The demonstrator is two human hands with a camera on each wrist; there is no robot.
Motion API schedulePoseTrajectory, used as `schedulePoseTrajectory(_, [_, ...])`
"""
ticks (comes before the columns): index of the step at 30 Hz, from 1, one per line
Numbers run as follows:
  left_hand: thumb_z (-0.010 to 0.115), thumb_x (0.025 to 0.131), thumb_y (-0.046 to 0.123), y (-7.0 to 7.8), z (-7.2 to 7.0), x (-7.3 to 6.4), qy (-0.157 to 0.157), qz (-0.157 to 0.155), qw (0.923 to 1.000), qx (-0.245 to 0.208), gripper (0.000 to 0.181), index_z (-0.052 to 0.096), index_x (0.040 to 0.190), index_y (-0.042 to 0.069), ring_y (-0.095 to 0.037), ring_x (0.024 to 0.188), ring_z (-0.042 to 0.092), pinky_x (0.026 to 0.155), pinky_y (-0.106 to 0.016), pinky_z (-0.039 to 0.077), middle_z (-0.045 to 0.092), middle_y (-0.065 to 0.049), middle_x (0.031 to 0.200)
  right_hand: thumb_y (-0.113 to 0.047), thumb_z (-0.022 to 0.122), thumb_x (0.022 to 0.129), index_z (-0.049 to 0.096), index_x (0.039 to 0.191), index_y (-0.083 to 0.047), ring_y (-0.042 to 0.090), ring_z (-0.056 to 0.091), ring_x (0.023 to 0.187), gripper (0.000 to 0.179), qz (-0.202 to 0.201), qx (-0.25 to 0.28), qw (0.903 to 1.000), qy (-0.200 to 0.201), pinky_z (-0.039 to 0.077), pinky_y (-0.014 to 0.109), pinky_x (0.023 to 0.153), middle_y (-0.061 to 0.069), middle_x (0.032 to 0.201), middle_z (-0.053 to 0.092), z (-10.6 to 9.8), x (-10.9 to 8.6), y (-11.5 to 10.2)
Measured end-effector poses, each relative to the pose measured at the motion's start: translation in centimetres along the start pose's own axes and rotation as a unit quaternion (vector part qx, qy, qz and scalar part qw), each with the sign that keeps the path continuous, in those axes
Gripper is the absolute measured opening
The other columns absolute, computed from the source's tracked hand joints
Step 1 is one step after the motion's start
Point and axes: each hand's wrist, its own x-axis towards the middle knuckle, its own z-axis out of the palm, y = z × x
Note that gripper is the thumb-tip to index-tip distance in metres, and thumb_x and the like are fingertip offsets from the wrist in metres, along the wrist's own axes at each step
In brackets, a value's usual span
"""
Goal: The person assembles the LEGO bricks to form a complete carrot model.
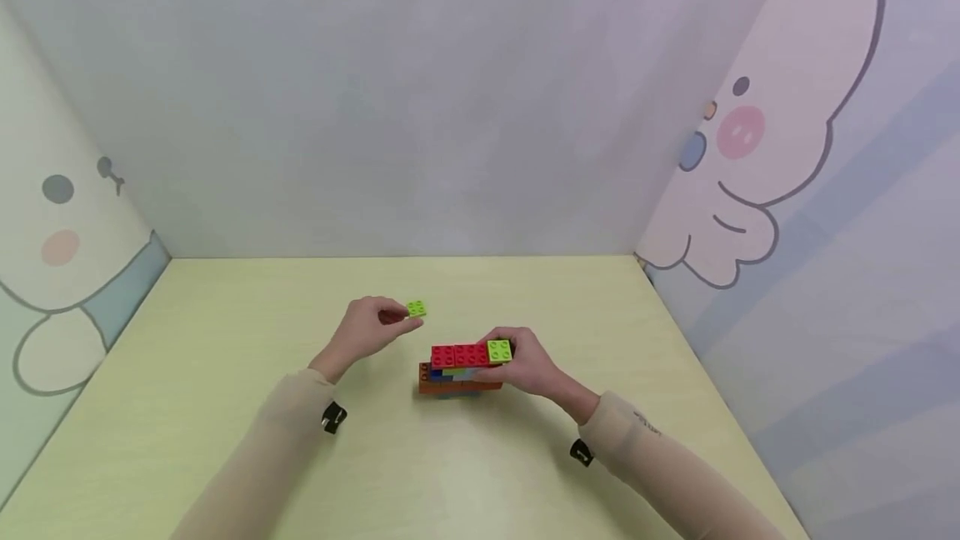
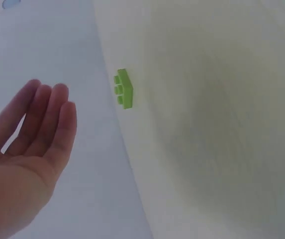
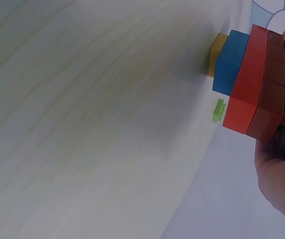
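A small lime-green building brick (image 1: 416,308) with studs lies on the table; it also shows in the left wrist view as a thin brick (image 2: 126,89). My left hand (image 1: 372,327) is just left of it, thumb apart from the fingers. In the left wrist view that hand (image 2: 30,144) has loosely bent fingers with nothing between them. My right hand (image 1: 522,361) grips the right end of a stacked brick build (image 1: 459,354). Red bricks and a lime-green brick (image 1: 499,351) top the build, with blue, green and orange layers below. In the right wrist view the build (image 3: 246,84) hides part of the hand.
The pale wooden table (image 1: 247,315) meets a plain light wall (image 1: 405,107) at its back edge. Walls with cartoon figures rise on both sides. Each sleeve has a small black clip (image 1: 333,417) near the cuff.
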Motion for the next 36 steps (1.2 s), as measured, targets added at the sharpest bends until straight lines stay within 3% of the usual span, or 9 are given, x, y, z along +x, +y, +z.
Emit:
schedulePoseTrajectory(7, [0.078, 0.080, 0.025, -1.8, 2.7, 2.4, 0.030, -0.048, 0.9967, 0.058, 0.046, 0.065, 0.113, -0.005, -0.026, 0.090, 0.057, 0.077, -0.041, 0.048, 0.062, -0.016, 0.102, -0.016, 0.086, 0.071, 0.069, 0.101, -0.013, 0.021, 0.061, 0.090, 0.034, 0.009, 0.000, 1.0000, 0.001, 0.051, 0.035, 0.075, 0.001, 0.099, 0.066, 0.0, -0.1, 0.0])
schedulePoseTrajectory(17, [0.078, 0.080, 0.015, -2.2, 4.2, 5.1, 0.006, -0.079, 0.9915, 0.103, 0.052, 0.058, 0.121, -0.010, -0.035, 0.104, 0.053, 0.092, -0.045, 0.042, 0.058, -0.023, 0.111, -0.016, 0.086, 0.071, 0.070, 0.100, -0.011, 0.019, 0.061, 0.086, 0.034, 0.007, -0.019, 0.9998, 0.008, 0.051, 0.034, 0.073, 0.001, 0.097, 0.067, -0.2, -0.1, -0.1])
schedulePoseTrajectory(20, [0.076, 0.081, 0.015, -2.2, 4.4, 5.3, 0.001, -0.095, 0.9907, 0.097, 0.053, 0.056, 0.123, -0.011, -0.036, 0.107, 0.051, 0.094, -0.046, 0.040, 0.055, -0.024, 0.114, -0.017, 0.086, 0.071, 0.070, 0.100, -0.014, 0.017, 0.062, 0.085, 0.033, 0.000, -0.022, 0.9997, 0.005, 0.051, 0.033, 0.072, -0.002, 0.096, 0.067, -0.2, -0.1, 0.0])
schedulePoseTrajectory(25, [0.074, 0.084, 0.017, -2.6, 4.4, 5.3, -0.009, -0.102, 0.9891, 0.106, 0.054, 0.055, 0.125, -0.011, -0.034, 0.103, 0.051, 0.091, -0.046, 0.041, 0.055, -0.023, 0.114, -0.009, 0.083, 0.073, 0.069, 0.101, -0.008, 0.016, 0.061, 0.085, 0.031, -0.006, -0.013, 0.9999, -0.005, 0.051, 0.033, 0.073, 0.001, 0.096, 0.066, -0.1, -0.8, -2.6])
schedulePoseTrajectory(30, [0.072, 0.085, 0.014, -3.1, 4.6, 5.2, -0.016, -0.091, 0.9867, 0.134, 0.044, 0.060, 0.119, -0.010, -0.032, 0.100, 0.050, 0.088, -0.045, 0.041, 0.054, -0.022, 0.111, -0.004, 0.082, 0.074, 0.069, 0.100, -0.006, 0.017, 0.061, 0.085, 0.029, -0.005, -0.014, 0.9999, -0.002, 0.051, 0.033, 0.073, 0.001, 0.095, 0.066, 0.0, -1.1, -3.8])
schedulePoseTrajectory(36, [0.071, 0.085, 0.011, -2.4, 4.6, 4.7, -0.032, -0.060, 0.9887, 0.133, 0.037, 0.063, 0.115, -0.009, -0.033, 0.101, 0.052, 0.090, -0.046, 0.042, 0.057, -0.020, 0.108, -0.003, 0.082, 0.073, 0.069, 0.099, -0.005, 0.016, 0.061, 0.083, 0.029, -0.002, -0.022, 0.9997, 0.004, 0.050, 0.033, 0.072, 0.000, 0.094, 0.067, -0.2, -1.4, -4.1])
